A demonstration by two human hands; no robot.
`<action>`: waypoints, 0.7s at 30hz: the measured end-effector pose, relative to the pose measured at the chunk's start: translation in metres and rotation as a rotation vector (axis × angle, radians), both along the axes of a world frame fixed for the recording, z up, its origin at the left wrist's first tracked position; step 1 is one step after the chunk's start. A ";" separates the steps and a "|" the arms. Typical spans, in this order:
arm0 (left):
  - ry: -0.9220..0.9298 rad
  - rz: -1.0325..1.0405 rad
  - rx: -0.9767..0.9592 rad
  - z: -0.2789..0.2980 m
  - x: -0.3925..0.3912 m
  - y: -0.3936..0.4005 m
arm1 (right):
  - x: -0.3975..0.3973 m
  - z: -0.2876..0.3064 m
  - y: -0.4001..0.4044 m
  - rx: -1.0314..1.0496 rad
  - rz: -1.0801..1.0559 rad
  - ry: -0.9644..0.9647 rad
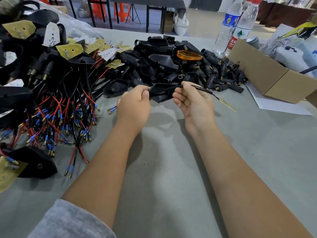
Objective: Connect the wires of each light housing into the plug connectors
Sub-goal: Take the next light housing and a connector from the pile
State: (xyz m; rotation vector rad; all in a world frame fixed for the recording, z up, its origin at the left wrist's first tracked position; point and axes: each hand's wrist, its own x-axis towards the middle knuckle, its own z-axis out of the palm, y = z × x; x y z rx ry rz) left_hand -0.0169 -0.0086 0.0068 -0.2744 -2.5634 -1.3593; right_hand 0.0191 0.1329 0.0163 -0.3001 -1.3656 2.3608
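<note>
Hands curled, left (135, 103) gripping black light housing (160, 93), right (193, 98) pinching its wire (204, 90), forearms outstretched.

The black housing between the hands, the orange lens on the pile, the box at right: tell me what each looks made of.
The black housing, held by the left hand and right hand: probably moulded plastic, matt black with soft highlights. The orange lens: translucent glossy plastic, since light glows through it. The box: plain brown cardboard, dull, with folded flaps.

Wired housings (42, 100) lie left on the table (171, 169), plug connectors (221, 74) behind centre, cardboard box (274, 79) right, bottles (228, 26) behind it.
</note>
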 end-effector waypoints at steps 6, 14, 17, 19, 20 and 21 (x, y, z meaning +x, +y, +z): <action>0.157 -0.134 -0.045 0.001 0.008 0.008 | 0.004 -0.002 -0.013 0.379 0.115 -0.037; 0.122 -0.100 -0.126 -0.004 0.006 0.010 | 0.004 0.001 -0.010 0.207 -0.019 -0.029; 0.099 -0.101 -0.125 -0.005 0.007 0.011 | 0.003 0.000 -0.009 0.158 -0.048 -0.029; 0.099 -0.103 -0.147 -0.004 0.006 0.011 | 0.002 -0.001 -0.009 0.206 -0.064 -0.036; 0.102 -0.112 -0.165 -0.004 0.006 0.011 | 0.002 -0.001 -0.008 0.231 -0.070 -0.041; 0.106 -0.131 -0.187 -0.004 0.006 0.012 | 0.002 -0.002 -0.008 0.249 -0.071 -0.045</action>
